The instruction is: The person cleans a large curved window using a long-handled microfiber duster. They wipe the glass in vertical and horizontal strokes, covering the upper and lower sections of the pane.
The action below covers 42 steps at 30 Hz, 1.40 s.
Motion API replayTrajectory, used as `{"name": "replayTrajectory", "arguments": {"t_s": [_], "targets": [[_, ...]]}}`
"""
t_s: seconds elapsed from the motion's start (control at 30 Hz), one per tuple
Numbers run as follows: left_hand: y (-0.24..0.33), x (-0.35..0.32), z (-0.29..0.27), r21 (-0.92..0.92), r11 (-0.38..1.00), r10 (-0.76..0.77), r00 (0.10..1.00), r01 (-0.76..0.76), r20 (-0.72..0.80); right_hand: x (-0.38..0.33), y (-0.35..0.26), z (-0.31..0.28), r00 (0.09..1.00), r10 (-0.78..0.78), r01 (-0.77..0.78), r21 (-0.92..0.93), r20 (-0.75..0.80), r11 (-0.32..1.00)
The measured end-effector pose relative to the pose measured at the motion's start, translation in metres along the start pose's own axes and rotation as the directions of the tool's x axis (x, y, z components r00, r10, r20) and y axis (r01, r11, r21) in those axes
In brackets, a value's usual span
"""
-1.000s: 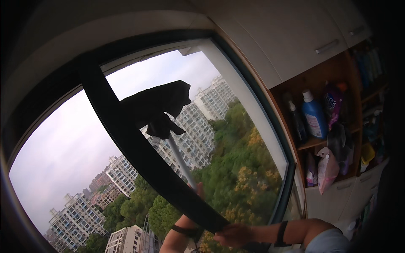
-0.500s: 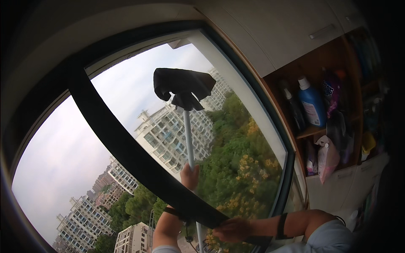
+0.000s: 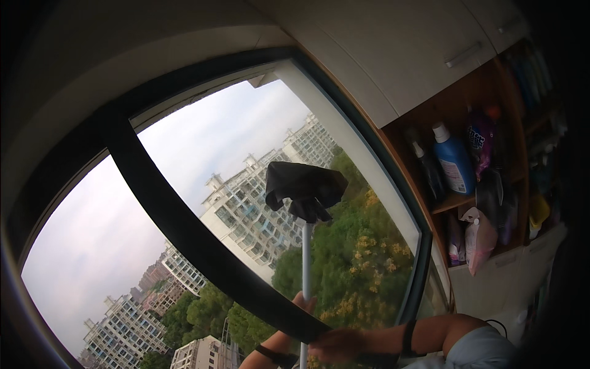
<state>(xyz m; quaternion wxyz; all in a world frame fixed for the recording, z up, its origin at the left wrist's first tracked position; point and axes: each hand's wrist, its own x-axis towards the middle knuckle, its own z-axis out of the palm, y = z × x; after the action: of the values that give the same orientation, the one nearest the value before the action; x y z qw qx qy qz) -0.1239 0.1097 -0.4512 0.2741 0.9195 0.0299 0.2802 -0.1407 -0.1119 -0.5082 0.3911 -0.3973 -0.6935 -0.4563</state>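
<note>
A white pole (image 3: 306, 258) stands nearly upright on the far side of the dark window bar. Draped over its top end is a black cloth (image 3: 307, 187), which hides the head beneath it. My left hand (image 3: 305, 302) is closed round the pole's shaft, partly covered by the bar; its forearm reaches behind the bar from the lower edge. On the lower end of the dark window frame bar (image 3: 209, 258), my right hand (image 3: 337, 345) is closed, its fingers in shadow close beside the pole.
Window glass (image 3: 86, 227) fills the left pane. To the right, an open shelf (image 3: 455, 202) holds a blue bottle (image 3: 453, 161), a purple pack (image 3: 480, 138) and a pink bag (image 3: 479, 240), below pale cupboard doors (image 3: 393, 67). Buildings and trees show outside.
The pole and black cloth have moved down and to the right, with my left hand gripping the shaft. My right hand has stayed on the window frame bar.
</note>
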Motion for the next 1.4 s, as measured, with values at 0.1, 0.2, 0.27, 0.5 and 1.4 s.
{"name": "replayTrajectory", "arguments": {"t_s": [0.1,0.2,0.27,0.5,1.4], "targets": [[-0.026,-0.008,-0.034,-0.506,0.835,-0.116,0.969,0.214,0.218,0.003,-0.001,-0.003,0.999,-0.031,0.030,-0.035,-0.033,0.999],[-0.009,0.034,-0.123,-0.674,0.695,-0.148,0.967,0.251,0.207,0.010,-0.003,-0.005,0.996,-0.061,0.054,-0.105,-0.060,0.993],[0.026,0.070,-0.173,-0.314,0.949,0.022,0.999,-0.013,0.027,0.015,-0.003,-0.007,0.996,-0.050,0.041,-0.120,-0.073,0.992],[0.162,0.204,-0.251,0.707,0.696,0.269,0.958,-0.122,-0.100,0.020,-0.006,-0.015,0.987,-0.067,0.061,-0.039,-0.147,0.997],[0.307,0.424,-0.195,0.998,0.059,0.695,0.719,-0.022,-0.026,-0.032,-0.010,0.000,0.779,0.381,-0.605,0.757,0.498,0.248]]}}
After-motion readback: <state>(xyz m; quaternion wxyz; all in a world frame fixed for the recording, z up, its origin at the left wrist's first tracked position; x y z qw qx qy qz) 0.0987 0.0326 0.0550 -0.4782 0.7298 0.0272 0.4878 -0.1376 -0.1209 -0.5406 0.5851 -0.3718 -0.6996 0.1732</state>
